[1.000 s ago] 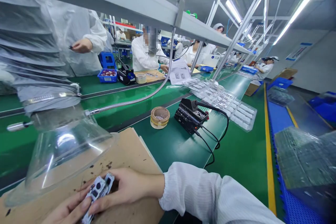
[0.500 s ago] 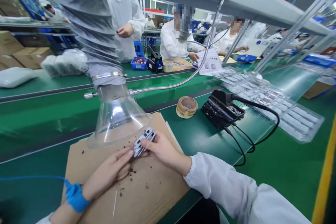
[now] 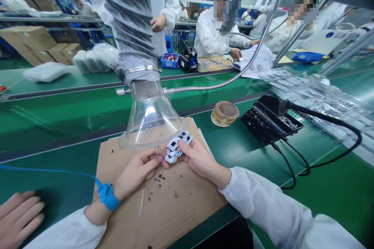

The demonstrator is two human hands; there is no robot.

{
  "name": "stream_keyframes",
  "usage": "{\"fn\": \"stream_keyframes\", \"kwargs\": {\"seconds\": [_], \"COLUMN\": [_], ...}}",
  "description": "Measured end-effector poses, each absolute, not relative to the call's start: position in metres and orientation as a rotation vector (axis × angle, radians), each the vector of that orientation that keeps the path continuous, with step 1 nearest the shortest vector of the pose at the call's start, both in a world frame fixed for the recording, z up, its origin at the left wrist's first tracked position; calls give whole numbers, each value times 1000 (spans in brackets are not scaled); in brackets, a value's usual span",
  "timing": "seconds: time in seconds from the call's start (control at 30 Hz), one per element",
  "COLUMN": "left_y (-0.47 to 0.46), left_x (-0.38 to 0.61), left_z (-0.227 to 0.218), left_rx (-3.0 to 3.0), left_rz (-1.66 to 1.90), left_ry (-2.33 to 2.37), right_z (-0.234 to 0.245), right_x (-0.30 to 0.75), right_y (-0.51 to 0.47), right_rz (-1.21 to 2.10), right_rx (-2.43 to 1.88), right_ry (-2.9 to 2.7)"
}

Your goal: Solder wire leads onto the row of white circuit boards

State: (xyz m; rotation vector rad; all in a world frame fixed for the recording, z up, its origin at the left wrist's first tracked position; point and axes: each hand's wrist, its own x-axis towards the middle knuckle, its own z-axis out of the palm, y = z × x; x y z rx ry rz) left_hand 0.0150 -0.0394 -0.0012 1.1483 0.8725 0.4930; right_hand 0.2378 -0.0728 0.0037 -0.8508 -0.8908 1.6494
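Both my hands hold a small white circuit board (image 3: 177,146) over a brown cardboard sheet (image 3: 163,202). My left hand (image 3: 138,171) pinches the board's lower left end, and a blue wrist strap (image 3: 106,196) with a blue cord sits on that wrist. From the right, my right hand (image 3: 198,159) grips the board with thumb and fingers. Just behind the board hangs a clear funnel hood (image 3: 152,118) on a grey ribbed duct.
A tape roll (image 3: 224,113) and a black soldering station (image 3: 270,118) with cables lie to the right on the green bench. Clear trays of parts (image 3: 315,97) sit far right. Another person's hand (image 3: 19,212) rests at bottom left. Co-workers in white stand opposite.
The view has swung left and down. My hands with the board have shifted slightly right on the cardboard, still gripping it. Another person's hand now shows at bottom left.
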Motion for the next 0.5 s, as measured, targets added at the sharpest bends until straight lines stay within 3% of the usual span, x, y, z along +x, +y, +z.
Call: {"fn": "stream_keyframes", "kwargs": {"seconds": [0.5], "left_y": [-39], "left_x": [12], "left_z": [-4], "left_rx": [1197], "left_rz": [495], "left_ry": [827], "right_z": [5], "right_x": [241], "right_y": [-79], "right_rz": [1835], "right_rx": [-690], "right_ry": [-928]}}
